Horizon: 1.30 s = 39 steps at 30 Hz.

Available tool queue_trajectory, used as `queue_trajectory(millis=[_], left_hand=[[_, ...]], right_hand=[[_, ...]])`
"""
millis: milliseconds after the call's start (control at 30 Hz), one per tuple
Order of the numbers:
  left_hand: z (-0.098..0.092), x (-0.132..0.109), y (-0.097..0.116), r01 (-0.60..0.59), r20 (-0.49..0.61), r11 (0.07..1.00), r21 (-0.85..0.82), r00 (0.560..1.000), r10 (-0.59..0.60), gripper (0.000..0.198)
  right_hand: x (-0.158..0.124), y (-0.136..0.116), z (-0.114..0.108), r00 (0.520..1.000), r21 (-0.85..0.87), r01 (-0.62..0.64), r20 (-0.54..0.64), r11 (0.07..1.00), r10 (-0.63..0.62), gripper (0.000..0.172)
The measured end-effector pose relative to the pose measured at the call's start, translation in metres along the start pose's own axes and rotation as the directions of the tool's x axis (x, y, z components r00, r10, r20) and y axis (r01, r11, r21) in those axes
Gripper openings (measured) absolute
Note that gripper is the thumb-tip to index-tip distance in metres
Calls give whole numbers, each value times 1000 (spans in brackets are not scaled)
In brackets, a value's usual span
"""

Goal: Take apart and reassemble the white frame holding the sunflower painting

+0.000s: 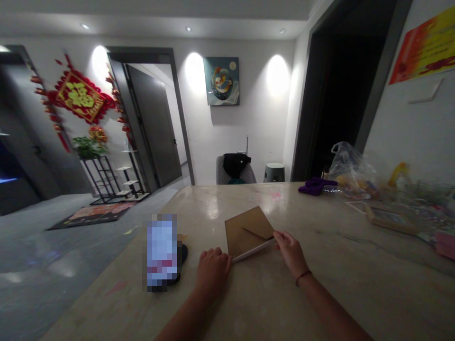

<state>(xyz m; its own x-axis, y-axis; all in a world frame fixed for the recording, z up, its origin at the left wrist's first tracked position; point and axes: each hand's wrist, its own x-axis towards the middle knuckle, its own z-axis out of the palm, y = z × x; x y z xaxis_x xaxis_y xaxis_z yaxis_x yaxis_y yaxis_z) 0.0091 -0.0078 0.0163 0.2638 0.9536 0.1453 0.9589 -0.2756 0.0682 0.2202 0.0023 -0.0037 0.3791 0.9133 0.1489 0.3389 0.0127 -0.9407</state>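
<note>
A square photo frame with a brown back and a white edge is tilted up off the table in front of me. A thin brown strip, perhaps its support leg, runs across the back towards the right corner. My right hand pinches that corner between thumb and fingers, close to the strip's end. At the near left corner, my left hand is closed with its fingers curled against the edge. The frame's front faces away from me.
A phone-like screen, pixelated, stands on the stone table left of my left hand. Purple cloth, a clear plastic bag and a wooden frame lie to the right. Beyond the far edge is a chair.
</note>
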Motion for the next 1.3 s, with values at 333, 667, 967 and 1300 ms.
queue_trajectory(millis=[333,667,967,1300], left_hand=[[11,-3,4,6,-43,930,-367,999,-23,30],[6,6,-4,112,111,76,-991,994,-20,63],[4,11,-20,262,142,398,-879,941,-306,69],[9,3,-25,102,-75,969,-223,990,-122,45]], right_hand=[[-19,-2,20,947,-87,315,-38,945,-319,27],[-35,-18,22,742,-607,656,410,449,-530,29],[-33,-15,22,790,-417,597,456,686,-410,29],[-12,9,12,913,-589,403,316,701,-259,46]])
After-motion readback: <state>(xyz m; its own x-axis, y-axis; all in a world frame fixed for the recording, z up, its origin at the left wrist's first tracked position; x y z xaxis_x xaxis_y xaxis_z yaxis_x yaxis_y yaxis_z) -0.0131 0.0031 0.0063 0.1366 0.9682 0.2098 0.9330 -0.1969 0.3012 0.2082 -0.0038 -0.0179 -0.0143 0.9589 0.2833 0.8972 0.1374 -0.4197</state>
